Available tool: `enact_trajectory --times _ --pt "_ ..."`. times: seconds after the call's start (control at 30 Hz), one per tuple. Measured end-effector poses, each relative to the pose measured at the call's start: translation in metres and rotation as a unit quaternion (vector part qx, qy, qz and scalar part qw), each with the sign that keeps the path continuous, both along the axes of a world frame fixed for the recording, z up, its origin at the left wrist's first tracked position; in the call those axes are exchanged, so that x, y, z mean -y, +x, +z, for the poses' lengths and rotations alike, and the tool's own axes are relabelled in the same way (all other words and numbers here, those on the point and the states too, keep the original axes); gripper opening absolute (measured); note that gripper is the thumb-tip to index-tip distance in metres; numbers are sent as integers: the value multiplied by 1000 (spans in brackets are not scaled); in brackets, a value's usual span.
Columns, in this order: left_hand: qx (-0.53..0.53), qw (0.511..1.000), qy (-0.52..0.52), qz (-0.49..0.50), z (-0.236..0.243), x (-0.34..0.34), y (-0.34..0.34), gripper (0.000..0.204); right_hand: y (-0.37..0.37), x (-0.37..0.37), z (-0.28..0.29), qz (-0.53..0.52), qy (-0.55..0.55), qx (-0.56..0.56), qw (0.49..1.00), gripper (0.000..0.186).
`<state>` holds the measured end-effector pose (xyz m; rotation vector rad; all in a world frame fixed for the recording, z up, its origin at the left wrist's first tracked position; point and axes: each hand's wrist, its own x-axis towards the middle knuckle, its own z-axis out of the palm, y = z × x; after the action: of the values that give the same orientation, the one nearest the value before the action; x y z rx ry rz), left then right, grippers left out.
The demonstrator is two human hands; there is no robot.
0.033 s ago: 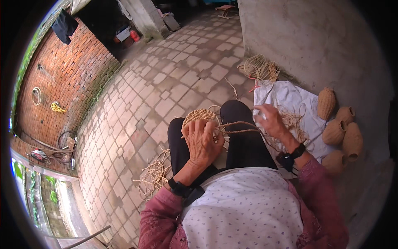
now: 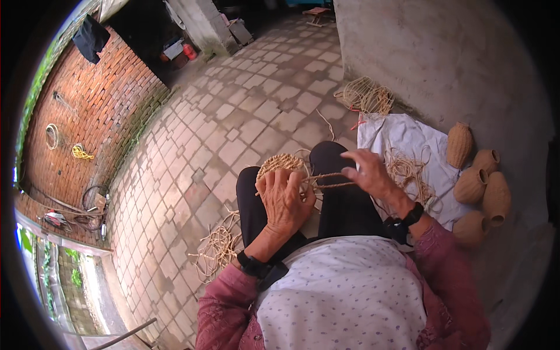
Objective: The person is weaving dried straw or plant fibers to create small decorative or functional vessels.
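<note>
Head view showed me left hand (image 2: 284, 199) pinching weave (image 2: 281, 161). Right of that weave, right hand (image 2: 374, 174) met cord (image 2: 328, 175), grip unclear.

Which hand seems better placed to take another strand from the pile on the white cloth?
Probably the right hand: it is close beside the pile of strands on the white cloth. The left hand is farther away and grips the woven piece.

Loads of room for the left hand (image 2: 283, 201) over the paving (image 2: 175, 169), just mind the strand pile (image 2: 219, 251) by the leg (image 2: 249, 204). Right hand (image 2: 370, 174) has it tighter: cord tangle (image 2: 407, 174), white sheet (image 2: 396, 129), then woven baskets (image 2: 470, 185).
</note>
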<state>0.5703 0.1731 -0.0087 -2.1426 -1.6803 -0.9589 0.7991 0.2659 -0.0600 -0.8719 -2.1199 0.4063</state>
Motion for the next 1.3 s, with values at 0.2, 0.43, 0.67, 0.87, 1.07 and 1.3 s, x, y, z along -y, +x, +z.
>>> enact_trajectory --times 0.2,0.43,0.67,0.87,1.07,1.3 --pt "-16 1000 1 12 8 3 4 37 -6 -1 -12 -3 -26 7 1000 20" --pt "-27 998 -43 32 14 5 4 42 38 1 1 -180 -72 24 981 19" --pt "-25 998 -49 27 9 2 4 46 -24 52 21 63 -108 59 990 21" --pt "14 979 -201 -9 30 1 1 46 -45 52 12 63 -153 -23 986 12" --pt "125 906 -324 -241 45 -29 -45 51 -64 54 21 56 -115 -20 992 11" --pt "142 877 -409 -211 30 -39 -45 61 -66 52 20 69 -131 -34 988 11"
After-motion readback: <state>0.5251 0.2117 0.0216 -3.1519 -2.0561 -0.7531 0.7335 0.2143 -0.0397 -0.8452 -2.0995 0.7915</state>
